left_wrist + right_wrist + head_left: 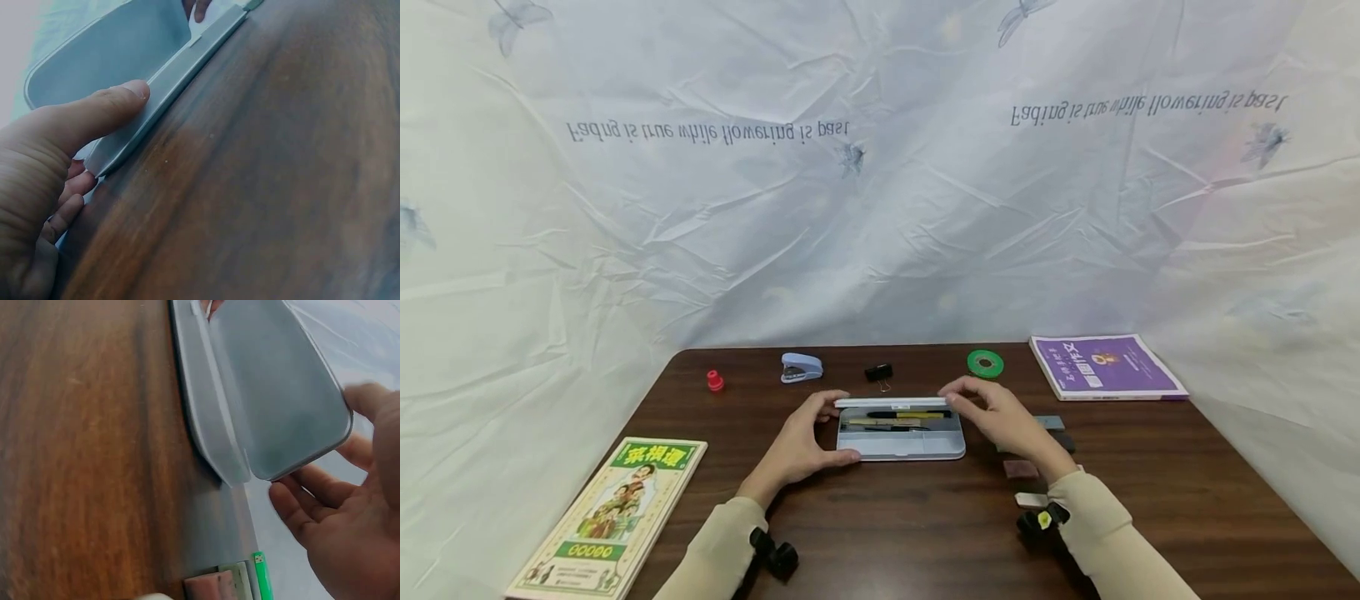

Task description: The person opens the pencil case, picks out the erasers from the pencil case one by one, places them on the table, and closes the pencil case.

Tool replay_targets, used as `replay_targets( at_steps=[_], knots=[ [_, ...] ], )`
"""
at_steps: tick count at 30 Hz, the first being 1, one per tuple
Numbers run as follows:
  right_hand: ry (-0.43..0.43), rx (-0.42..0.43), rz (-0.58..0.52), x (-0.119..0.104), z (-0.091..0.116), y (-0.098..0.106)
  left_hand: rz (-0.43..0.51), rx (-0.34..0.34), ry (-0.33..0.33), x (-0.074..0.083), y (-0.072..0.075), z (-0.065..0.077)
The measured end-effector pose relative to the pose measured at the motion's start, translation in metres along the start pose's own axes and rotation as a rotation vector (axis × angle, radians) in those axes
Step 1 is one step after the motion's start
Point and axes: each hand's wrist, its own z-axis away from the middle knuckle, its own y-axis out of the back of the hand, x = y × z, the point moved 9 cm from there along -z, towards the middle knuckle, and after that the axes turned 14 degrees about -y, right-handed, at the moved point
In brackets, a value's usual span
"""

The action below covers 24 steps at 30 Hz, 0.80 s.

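A pale grey-blue metal pencil case [938, 447] lies on the table with its lid [281, 387] raised. Inside the tray are several pens [917, 414], yellow and black ones among them. My left hand [799, 442] grips the case's left end, thumb on the front rim and fingers round the side. At the lid's right corner, my right hand [1003, 421] pinches the edge between thumb and fingers. In the right wrist view its fingers [294, 509] curl behind the lid.
Behind the case sit a blue stapler [802, 367], a black binder clip [878, 372], a green tape roll [986, 363] and a small red object [715, 380]. A purple book [1105, 364] lies back right, a cream-and-green book [617, 508] left. Reddish [1021, 469] and white blocks [1032, 500] lie near my right wrist.
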Motion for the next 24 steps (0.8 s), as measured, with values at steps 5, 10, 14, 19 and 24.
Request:
replay_targets(
  at_steps=[5,10,14,19,24],
  knots=[
    [0.017,-0.08,0.086,-0.002,0.003,-0.01,-0.03,-0.007,-0.035,0.004,0.001,0.0],
    [0.006,-0.101,0.225,-0.003,0.002,-0.017,-0.04,0.007,-0.038,0.005,0.003,-0.001],
    [-0.002,-0.093,0.286,-0.003,0.001,-0.02,-0.034,-0.009,0.011,0.0,0.002,0.001],
    [-0.008,-0.086,0.305,-0.002,0.002,-0.022,-0.018,-0.024,0.043,-0.001,0.001,0.002],
    [0.004,-0.083,0.307,-0.004,0.004,-0.024,-0.028,-0.031,0.049,-0.001,0.001,0.003]
  ],
)
